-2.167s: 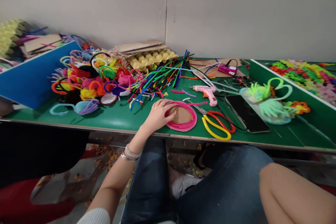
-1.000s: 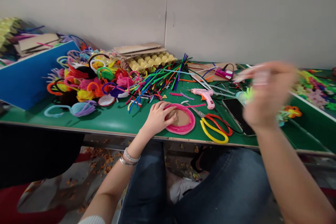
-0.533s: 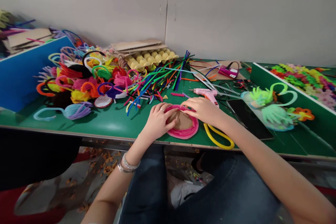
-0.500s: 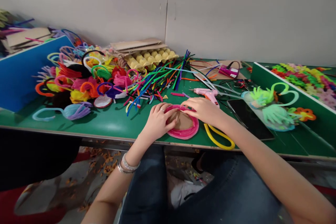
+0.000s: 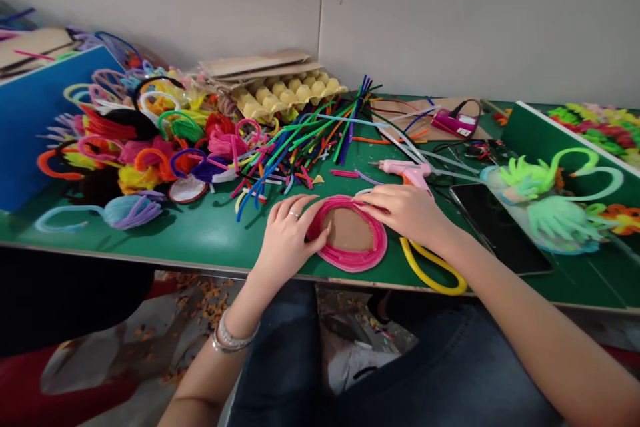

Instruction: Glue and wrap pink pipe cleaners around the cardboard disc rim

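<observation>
**A:** From the head camera, what work is in hand?

**B:** A pink pipe-cleaner ring (image 5: pixel 350 260) is being pressed around a cardboard disc (image 5: pixel 349 230). The disc lies flat on the green table (image 5: pixel 200 233), between the two hands and near the front edge.

**A:** And the hands?

**B:** The left hand (image 5: pixel 287 230) lies spread and loosely curved. Its fingertips rest on the ring's left side and it clasps nothing. The right hand (image 5: pixel 407 210) reaches over the ring's far rim with its fingers bent down on it. Whether they pinch a strand end, I cannot tell.

**A:** What would a further move call for?

**B:** My guess is the left hand keeping the disc from sliding while the right fingertips work along the rim (the fuzzy wire looks springy).

**A:** And around them?

**B:** A pink glue gun (image 5: pixel 407 170) lies just beyond the right hand, a yellow loop (image 5: pixel 433 273) under its wrist, and a dark phone (image 5: pixel 500 227) further right. Loose pipe cleaners (image 5: pixel 300 140) fan out beyond the left hand, with a heap of coloured pieces (image 5: pixel 140 147) to their left. An egg tray (image 5: pixel 285 93) sits against the pale wall (image 5: pixel 450 13), and scraps litter the floor (image 5: pixel 200 293) below the left wrist.
</observation>
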{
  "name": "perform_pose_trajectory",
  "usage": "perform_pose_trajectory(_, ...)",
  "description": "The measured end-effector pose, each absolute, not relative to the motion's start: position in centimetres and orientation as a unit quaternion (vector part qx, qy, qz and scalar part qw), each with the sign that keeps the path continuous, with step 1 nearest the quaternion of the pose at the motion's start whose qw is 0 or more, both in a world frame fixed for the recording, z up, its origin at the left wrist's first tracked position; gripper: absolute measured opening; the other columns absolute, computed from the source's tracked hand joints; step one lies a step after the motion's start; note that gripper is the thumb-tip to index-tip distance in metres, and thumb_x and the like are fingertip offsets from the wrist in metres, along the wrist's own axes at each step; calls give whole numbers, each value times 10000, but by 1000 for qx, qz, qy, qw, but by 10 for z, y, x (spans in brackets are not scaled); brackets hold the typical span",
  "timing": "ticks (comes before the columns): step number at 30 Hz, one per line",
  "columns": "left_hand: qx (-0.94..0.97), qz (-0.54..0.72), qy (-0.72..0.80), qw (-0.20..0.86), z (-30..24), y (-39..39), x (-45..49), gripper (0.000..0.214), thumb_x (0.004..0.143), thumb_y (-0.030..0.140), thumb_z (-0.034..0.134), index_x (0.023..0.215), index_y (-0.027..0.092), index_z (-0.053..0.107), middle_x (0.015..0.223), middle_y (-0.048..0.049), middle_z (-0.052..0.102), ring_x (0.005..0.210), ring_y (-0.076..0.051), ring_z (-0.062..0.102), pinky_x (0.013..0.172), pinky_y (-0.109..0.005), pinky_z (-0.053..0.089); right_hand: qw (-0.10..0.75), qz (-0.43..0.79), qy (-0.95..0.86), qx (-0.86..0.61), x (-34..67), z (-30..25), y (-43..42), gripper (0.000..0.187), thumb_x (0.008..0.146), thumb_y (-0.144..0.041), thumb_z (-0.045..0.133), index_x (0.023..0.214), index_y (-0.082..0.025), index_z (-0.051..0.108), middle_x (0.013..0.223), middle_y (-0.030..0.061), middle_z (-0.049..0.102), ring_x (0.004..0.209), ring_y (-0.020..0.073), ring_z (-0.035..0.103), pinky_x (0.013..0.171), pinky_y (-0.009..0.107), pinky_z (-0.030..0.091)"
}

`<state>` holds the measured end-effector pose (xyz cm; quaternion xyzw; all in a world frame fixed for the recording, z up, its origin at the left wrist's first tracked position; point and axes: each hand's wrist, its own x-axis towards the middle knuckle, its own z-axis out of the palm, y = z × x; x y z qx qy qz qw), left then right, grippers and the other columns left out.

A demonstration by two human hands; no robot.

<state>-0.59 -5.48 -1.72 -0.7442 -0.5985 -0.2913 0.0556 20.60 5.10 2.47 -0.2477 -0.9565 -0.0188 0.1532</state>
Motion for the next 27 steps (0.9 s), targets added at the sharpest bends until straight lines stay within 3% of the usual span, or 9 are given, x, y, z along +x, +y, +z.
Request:
perform_pose_trajectory(7, -757, -271, -591, 71, -18, -60, -12, 369, 869, 365, 521, 1181, 173, 566, 1132, -75, 665, 1103, -230, 558, 954, -383, 398, 144, -58, -958, -240, 207, 24, 46, 229, 902, -241, 502, 1027, -209, 691, 926, 12, 726, 820, 157, 669, 681, 267, 451)
perform_pose_trajectory(16, -771, -220, -591, 90, -16, -58, -9, 332, 895, 297, 481, 1207, 245, 579, 1159, -69, 627, 1080, -236, 537, 935, -395, 407, 122, -44, -964, -233, 209, 20, 46, 248, 895, -209, 497, 1071, -201, 671, 873, 20, 719, 803, 141, 658, 678, 250, 451)
perform_pose_trajectory(27, -767, -218, -596, 88, -17, -60, -9, 323, 889, 287, 491, 1191, 244, 595, 1174, -73, 622, 1085, -241, 527, 948, -408, 406, 112, -24, -968, -225, 212, 20, 47, 269, 919, -212, 452, 1062, -193, 679, 859, 32, 715, 804, 144, 652, 688, 251, 450)
